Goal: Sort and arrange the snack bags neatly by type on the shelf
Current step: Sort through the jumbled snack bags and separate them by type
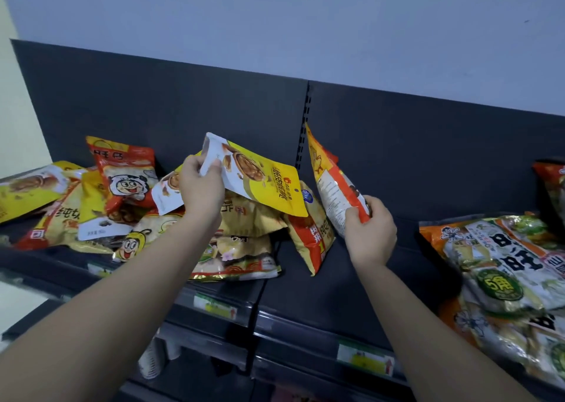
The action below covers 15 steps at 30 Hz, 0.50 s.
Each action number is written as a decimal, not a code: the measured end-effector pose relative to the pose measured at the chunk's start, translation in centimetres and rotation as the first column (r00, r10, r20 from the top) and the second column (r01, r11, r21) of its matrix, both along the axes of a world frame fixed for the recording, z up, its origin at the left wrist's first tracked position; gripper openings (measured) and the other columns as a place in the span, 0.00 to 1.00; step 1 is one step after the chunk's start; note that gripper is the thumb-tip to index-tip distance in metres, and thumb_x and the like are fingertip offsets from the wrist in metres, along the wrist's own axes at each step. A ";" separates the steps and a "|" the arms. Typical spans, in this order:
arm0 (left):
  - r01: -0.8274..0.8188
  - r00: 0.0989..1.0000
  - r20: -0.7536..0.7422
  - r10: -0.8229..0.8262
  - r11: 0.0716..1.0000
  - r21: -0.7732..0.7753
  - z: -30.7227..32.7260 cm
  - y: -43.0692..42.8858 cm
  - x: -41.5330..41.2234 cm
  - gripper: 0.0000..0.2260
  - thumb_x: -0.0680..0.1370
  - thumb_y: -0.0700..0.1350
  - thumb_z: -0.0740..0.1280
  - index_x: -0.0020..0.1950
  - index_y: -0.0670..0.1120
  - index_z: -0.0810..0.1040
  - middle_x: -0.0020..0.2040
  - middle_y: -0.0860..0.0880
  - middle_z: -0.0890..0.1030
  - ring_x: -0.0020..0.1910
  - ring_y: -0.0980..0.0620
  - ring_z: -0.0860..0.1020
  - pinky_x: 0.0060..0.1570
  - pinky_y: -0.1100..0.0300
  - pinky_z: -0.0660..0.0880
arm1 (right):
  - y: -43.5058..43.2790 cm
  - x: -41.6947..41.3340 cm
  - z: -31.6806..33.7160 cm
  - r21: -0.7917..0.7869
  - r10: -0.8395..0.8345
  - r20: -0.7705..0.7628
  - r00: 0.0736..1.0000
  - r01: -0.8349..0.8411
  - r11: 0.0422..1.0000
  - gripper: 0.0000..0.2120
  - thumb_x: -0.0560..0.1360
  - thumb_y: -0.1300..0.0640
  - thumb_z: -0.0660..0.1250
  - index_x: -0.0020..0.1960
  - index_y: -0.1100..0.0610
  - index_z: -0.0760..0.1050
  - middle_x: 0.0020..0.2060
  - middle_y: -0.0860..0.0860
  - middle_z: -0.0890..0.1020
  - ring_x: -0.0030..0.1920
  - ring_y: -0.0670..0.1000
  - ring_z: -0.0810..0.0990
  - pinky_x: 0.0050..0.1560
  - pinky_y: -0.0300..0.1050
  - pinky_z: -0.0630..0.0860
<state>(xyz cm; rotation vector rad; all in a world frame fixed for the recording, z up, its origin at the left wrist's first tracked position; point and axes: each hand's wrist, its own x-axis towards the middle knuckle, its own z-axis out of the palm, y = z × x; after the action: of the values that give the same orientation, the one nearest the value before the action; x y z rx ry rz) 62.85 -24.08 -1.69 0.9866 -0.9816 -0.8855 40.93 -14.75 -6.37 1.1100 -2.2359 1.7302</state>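
The dark shelf (345,279) spans the middle of the frame. A mixed pile of snack bags (128,184) lies at centre left, and green-and-orange bags (504,267) are stacked at lower right, though you cannot tell how many. The yellow bag (263,184) is raised above the pile, and your left hand (201,187) pinches its white end. The orange bag (336,193) stands near-upright at centre, with your right hand's (370,233) fingers curled round its lower end.

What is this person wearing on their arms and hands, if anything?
The left hand and right hand are bare: no gloves, rings, watch or bracelet show. The left forearm and right forearm are bare too, with no sleeve in view up to the picture's edge.
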 end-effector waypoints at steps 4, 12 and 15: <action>-0.001 1.000 -0.011 0.001 1.000 0.010 0.4 -1.4 3.6 0.06 0.76 0.45 0.62 0.40 0.49 0.68 0.45 0.45 0.75 0.43 0.47 0.74 0.51 0.40 0.77 | -0.3 0.9 -1.6 0.054 -0.132 -0.018 0.991 0.132 0.990 0.13 0.76 0.57 0.64 0.60 0.57 0.77 0.54 0.55 0.79 0.54 0.57 0.78 0.44 0.48 0.73; -0.004 0.999 -0.042 0.007 0.998 0.061 -0.4 -3.2 6.3 0.08 0.79 0.43 0.62 0.40 0.51 0.69 0.43 0.50 0.77 0.46 0.45 0.78 0.55 0.41 0.76 | -0.4 2.9 -5.2 0.374 -0.103 -0.062 0.993 0.119 0.920 0.14 0.77 0.55 0.65 0.60 0.60 0.74 0.55 0.57 0.76 0.55 0.57 0.74 0.42 0.47 0.70; -0.013 1.000 -0.023 0.015 0.998 0.060 -0.4 -3.7 6.3 0.08 0.80 0.44 0.62 0.41 0.51 0.69 0.43 0.50 0.77 0.45 0.48 0.77 0.55 0.43 0.76 | -1.4 3.2 -5.2 0.519 0.006 -0.104 0.995 0.049 0.854 0.17 0.76 0.51 0.67 0.61 0.59 0.72 0.55 0.57 0.75 0.56 0.58 0.74 0.46 0.50 0.75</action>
<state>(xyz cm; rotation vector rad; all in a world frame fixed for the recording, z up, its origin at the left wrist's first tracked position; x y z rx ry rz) 69.12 -27.73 -2.07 1.0308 -0.9317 -0.9174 44.10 -16.13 -11.60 1.2151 -2.7161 1.0366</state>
